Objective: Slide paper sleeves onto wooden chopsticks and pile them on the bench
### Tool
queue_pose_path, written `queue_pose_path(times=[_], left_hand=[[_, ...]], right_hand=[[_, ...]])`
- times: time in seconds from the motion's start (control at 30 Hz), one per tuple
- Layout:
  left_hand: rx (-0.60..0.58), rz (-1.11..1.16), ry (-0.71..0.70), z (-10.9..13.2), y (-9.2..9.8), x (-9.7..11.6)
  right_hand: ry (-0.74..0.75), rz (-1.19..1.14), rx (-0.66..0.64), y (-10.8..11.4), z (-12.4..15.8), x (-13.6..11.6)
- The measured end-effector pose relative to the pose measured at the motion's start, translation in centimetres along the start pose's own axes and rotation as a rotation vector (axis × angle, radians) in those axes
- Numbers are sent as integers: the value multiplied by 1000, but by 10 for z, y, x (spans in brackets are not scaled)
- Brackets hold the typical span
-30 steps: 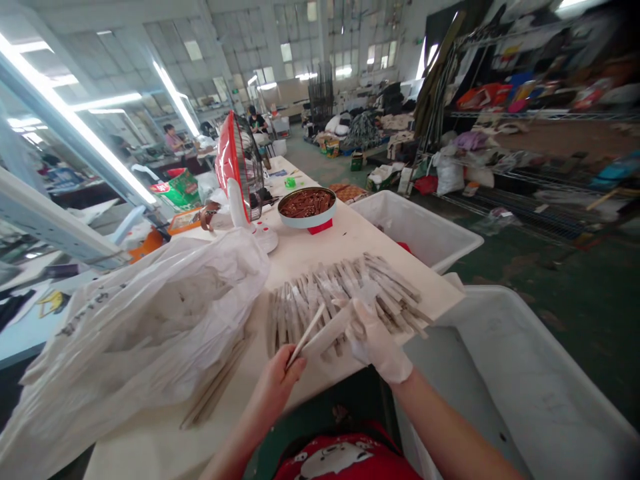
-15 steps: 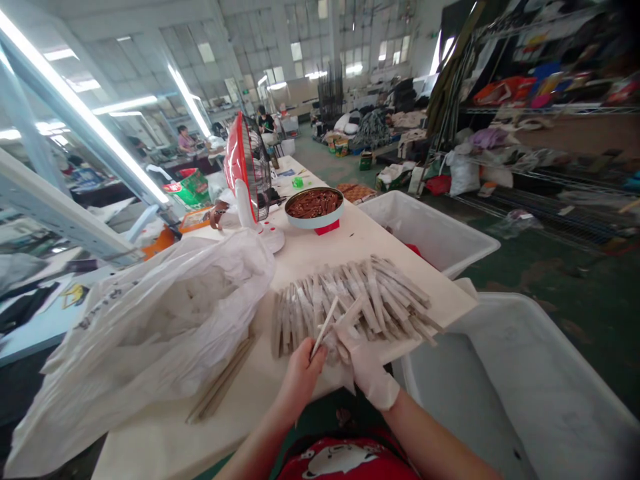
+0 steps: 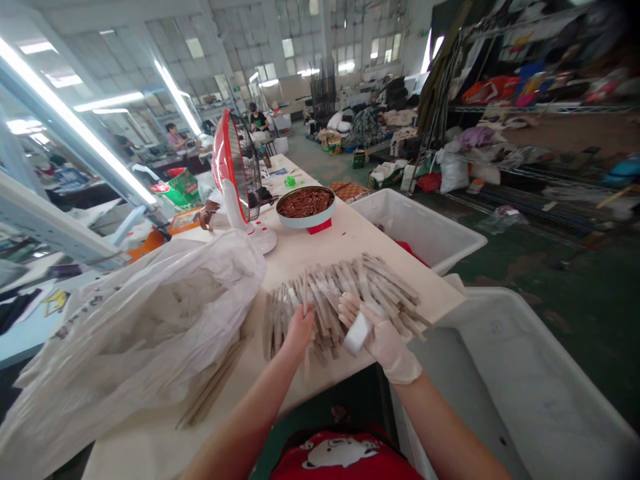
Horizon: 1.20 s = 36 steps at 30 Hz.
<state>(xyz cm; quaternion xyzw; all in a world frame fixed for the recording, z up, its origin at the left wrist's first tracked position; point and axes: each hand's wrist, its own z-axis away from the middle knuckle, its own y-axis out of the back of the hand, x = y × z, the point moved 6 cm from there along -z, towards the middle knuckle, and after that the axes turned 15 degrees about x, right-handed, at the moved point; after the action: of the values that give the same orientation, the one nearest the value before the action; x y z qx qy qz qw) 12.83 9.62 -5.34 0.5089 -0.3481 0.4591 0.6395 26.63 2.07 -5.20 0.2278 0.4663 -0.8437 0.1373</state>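
Thin grey-beige flat strips point(image 3: 373, 280) lie in a dense row on the near part of the table, some partly hidden behind the hands. The bare left hand point(image 3: 299, 331) has its grip closed around a slim pale strip point(image 3: 305, 288), whose middle is covered by the fingers. The white-gloved right hand point(image 3: 387, 341) has fingers partly spread, a small white block-like piece point(image 3: 359, 332) against them; whether its grip pinches this, I cannot tell. Half a second ago the hands were close together; now they are apart. On the cream-topped table point(image 3: 300, 247), a translucent white plastic bag point(image 3: 165, 320) spreads at left, cut off by the frame edge; a red-and-white fan point(image 3: 233, 173) stands farther back.
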Motion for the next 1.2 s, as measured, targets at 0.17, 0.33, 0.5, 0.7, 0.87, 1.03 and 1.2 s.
queue_pose_path(times=[0.17, 0.33, 0.5, 0.7, 0.87, 1.03, 1.2], left_hand=[[-259, -20, 29, 48, 5, 0], [-170, -52, -120, 55, 23, 5], [-57, -122, -189, 56, 47, 6], [-35, -116, -258, 59, 65, 21], [-178, -41, -211, 72, 71, 27], [-349, -34, -78, 95, 68, 8], [-385, -72, -74, 104, 61, -6]], right_hand=[[-8, -28, -7, -10, 0, 7], [74, 108, -25, -32, 3, 25], [96, 244, -49, -40, 9, 38], [135, 453, -146, -43, 30, 44], [255, 490, -94, -47, 29, 26], [225, 342, -42, -43, 20, 4], [171, 247, -55, -43, 19, 8]])
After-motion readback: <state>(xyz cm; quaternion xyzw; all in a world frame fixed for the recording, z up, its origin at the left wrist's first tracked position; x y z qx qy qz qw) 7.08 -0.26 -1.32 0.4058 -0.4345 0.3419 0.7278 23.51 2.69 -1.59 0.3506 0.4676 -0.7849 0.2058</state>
